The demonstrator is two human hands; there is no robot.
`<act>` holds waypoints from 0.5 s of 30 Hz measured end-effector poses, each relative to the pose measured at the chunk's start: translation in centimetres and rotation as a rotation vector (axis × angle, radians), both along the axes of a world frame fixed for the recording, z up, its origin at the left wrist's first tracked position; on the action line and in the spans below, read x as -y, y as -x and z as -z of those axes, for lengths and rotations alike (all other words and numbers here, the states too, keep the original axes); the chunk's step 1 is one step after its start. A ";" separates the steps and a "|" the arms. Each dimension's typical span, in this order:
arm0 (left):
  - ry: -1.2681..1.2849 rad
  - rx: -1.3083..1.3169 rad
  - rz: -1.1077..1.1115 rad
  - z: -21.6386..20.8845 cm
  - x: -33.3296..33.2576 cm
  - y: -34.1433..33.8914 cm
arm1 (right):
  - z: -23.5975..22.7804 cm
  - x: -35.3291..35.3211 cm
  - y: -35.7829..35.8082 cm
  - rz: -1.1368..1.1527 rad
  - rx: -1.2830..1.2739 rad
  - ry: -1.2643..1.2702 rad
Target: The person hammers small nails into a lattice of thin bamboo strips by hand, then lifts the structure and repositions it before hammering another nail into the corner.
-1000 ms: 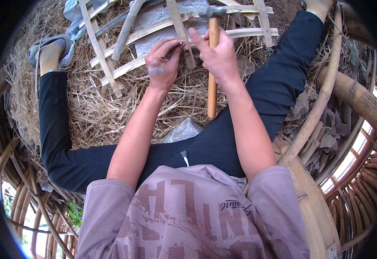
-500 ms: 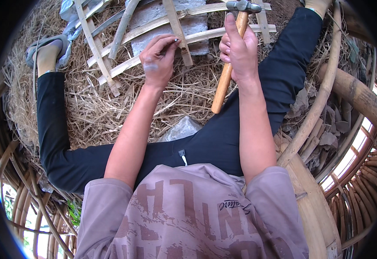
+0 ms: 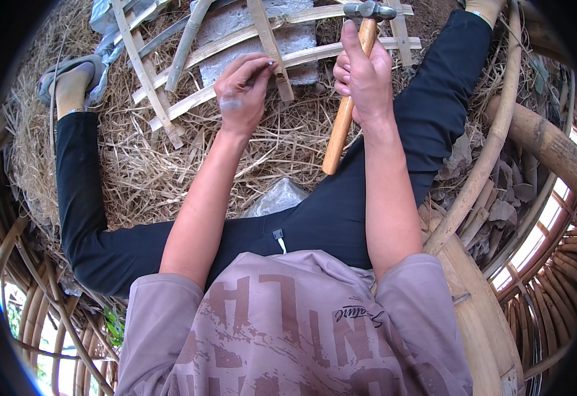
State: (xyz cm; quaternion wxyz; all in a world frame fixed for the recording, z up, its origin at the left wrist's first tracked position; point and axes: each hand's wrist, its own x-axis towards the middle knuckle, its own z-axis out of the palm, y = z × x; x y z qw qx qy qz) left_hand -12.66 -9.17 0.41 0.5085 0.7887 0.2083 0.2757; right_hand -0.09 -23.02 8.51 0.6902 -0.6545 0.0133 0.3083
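My right hand [image 3: 366,82] is wrapped round the wooden handle of a hammer [image 3: 339,135], thumb along the shaft. The grey metal head points away from me, above the bamboo strips. My left hand [image 3: 243,92] pinches a small nail [image 3: 272,64], of which only the tip shows between thumb and forefinger. Those fingers are beside an upright bamboo strip [image 3: 265,30], which crosses a long curved bamboo strip [image 3: 331,49] near them. Together the strips form an open lattice. Under the crossing lies a grey stone slab [image 3: 219,69].
Dry straw [image 3: 143,165] covers the ground between my spread legs. A clear plastic piece [image 3: 278,197] lies by my thigh. Bamboo poles [image 3: 500,132] and rubble [image 3: 503,214] are to my right, and more bamboo baskets or frames curve round both sides. A pale plastic bag [image 3: 107,59] is near my left foot.
Almost nothing differs. The hammer and my right hand have shifted very slightly to the left, and the left hand keeps its place by the strip.
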 end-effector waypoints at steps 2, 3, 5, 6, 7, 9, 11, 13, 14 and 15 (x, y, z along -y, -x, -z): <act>-0.019 0.008 0.002 0.1 0.1 -0.1 | -0.5 0.0 0.1 -0.003 -0.020 0.033; -0.013 0.015 0.003 0.2 0.1 -0.1 | -1.0 -0.1 0.2 -0.004 -0.017 0.036; -0.006 0.024 -0.002 0.4 0.1 -0.1 | -2.1 -0.1 0.8 0.047 0.002 0.068; -0.049 0.003 0.005 0.5 0.1 0.0 | -2.6 0.3 0.9 -0.026 0.016 0.034; -0.092 -0.018 0.011 0.6 0.0 0.1 | -3.3 0.5 1.2 -0.055 0.059 -0.016; -0.104 -0.008 -0.003 0.6 -0.1 0.3 | -5.2 0.7 1.9 -0.167 0.234 0.002; -0.109 0.010 -0.015 0.6 0.2 -0.1 | -6.5 2.0 1.8 -0.256 0.428 0.153; -0.136 0.010 -0.024 0.8 0.1 0.1 | -8.6 1.8 1.9 -0.421 0.607 0.408; -0.109 0.040 -0.045 0.9 0.2 0.0 | -9.6 1.5 1.6 -0.428 0.615 0.406; -0.111 0.044 -0.055 0.9 0.1 0.1 | -10.5 1.2 1.3 -0.563 0.782 0.491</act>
